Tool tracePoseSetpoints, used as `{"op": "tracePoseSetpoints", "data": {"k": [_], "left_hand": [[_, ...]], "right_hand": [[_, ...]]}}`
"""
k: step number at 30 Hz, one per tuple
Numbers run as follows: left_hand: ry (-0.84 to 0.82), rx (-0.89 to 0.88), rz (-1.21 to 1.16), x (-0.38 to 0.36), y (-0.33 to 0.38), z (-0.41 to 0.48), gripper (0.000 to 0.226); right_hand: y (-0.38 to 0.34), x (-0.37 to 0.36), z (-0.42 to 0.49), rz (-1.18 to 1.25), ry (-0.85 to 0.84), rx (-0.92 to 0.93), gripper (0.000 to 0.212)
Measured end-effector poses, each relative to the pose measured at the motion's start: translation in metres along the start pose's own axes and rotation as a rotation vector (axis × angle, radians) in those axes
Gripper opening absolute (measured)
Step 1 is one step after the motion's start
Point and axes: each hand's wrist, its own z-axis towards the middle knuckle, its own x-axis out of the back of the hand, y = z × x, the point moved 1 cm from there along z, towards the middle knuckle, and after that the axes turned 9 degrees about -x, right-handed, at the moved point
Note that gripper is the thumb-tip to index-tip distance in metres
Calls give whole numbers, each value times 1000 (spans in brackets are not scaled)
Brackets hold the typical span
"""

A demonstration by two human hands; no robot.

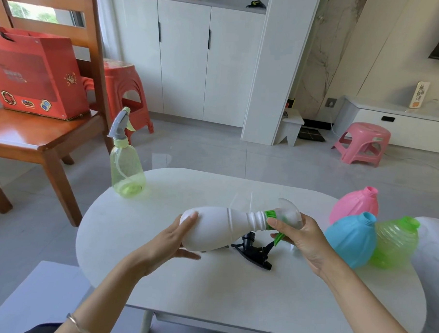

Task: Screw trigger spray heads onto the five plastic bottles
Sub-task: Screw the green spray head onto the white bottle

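While the white bottle (218,226) is clasped by the left hand (170,242), it is held level. Green-collared spray head (286,213) is gripped by right hand (303,238).

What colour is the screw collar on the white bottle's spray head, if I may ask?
The collar is bright green; the head view shows it.

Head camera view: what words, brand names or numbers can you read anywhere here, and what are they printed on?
Red gift box on the wooden chair: printed lettering and emblems, too blurred to read.
Upright plaque on the low white cabinet: dark brush characters, too small to read.
Pink stool: what looks like a small sticker, unreadable.
White bottle and clear spray head: no writing shows.
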Motion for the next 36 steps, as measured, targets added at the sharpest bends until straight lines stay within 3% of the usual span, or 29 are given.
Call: {"op": "tracePoseSetpoints", "data": {"k": [4,7,9,12,15,19,25,30,33,36], "left_hand": [[-33,-79,-83,8,3,-1,73],[-60,-16,-41,4,4,-4,78],[-43,35,8,-1,3,-3,74],[9,-25,-6,2,1,-1,61],[-71,-65,-25,6,2,-2,56],[-2,51,-14,0,0,-2,60],[-8,-100,-35,6,2,-3,75],[-20,28,-14,-2,1,-5,62],[27,-72,6,2,1,-5,55],[26,-132,-32,6,3,-5,62]], "right_hand": [[2,3,2,41,-1,-24,44],[5,1,1,22,-14,-34,48],[6,0,1,19,-15,-37,47],[6,3,1,31,-9,-38,45],[6,3,1,23,-14,-40,44],[8,0,1,-21,-18,-36,43],[10,3,2,30,-1,-52,50],[11,0,0,3,-18,-50,38],[12,3,2,26,7,-66,43],[12,3,2,59,1,-83,48]]}}
